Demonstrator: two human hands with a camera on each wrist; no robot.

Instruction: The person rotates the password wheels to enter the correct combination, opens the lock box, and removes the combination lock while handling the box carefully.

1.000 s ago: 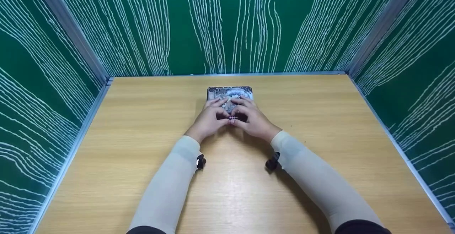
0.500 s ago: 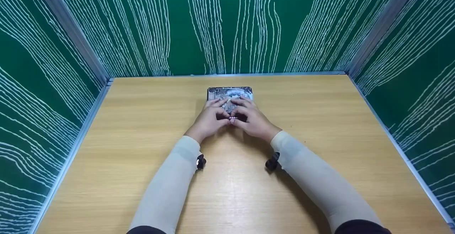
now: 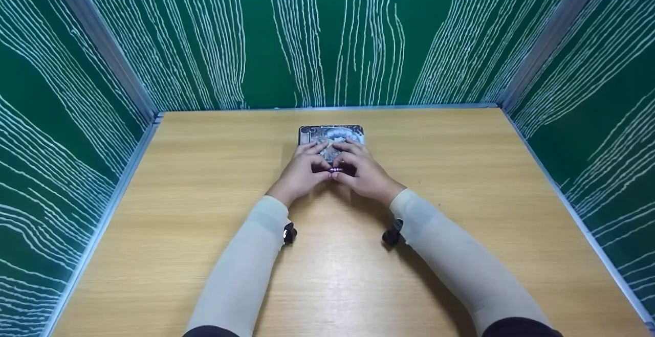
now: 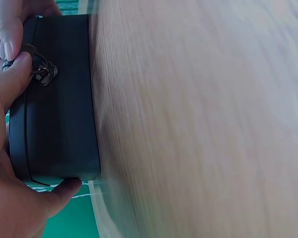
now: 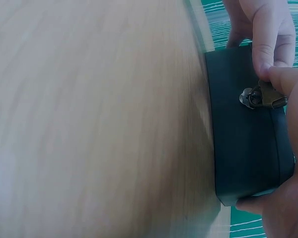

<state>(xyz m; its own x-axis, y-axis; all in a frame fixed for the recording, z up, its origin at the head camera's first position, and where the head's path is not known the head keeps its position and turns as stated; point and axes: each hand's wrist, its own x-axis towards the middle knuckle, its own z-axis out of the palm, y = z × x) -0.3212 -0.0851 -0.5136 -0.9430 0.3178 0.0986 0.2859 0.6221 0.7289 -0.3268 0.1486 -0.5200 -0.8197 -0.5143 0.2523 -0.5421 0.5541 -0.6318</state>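
Note:
A small dark box with a patterned lid (image 3: 327, 135) rests on the table, its plain black front (image 4: 62, 119) toward me. On the front hangs a small bronze-coloured padlock (image 5: 273, 96), hooked through a metal clasp (image 4: 46, 74). My left hand (image 3: 302, 172) pinches the padlock from the left, thumb below and index finger above. From the right, my right hand (image 3: 367, 176) pinches it likewise, and the two thumbs nearly meet. Other fingers of both hands lie spread over the lid and sides. Fingers partly hide the padlock's body.
The wooden table (image 3: 204, 173) spreads around the box. Green walls (image 3: 343, 40) with white wavy lines stand behind and at both sides, joined by grey metal posts (image 3: 547, 40). A small black wrist camera (image 3: 289, 232) sits on each sleeve.

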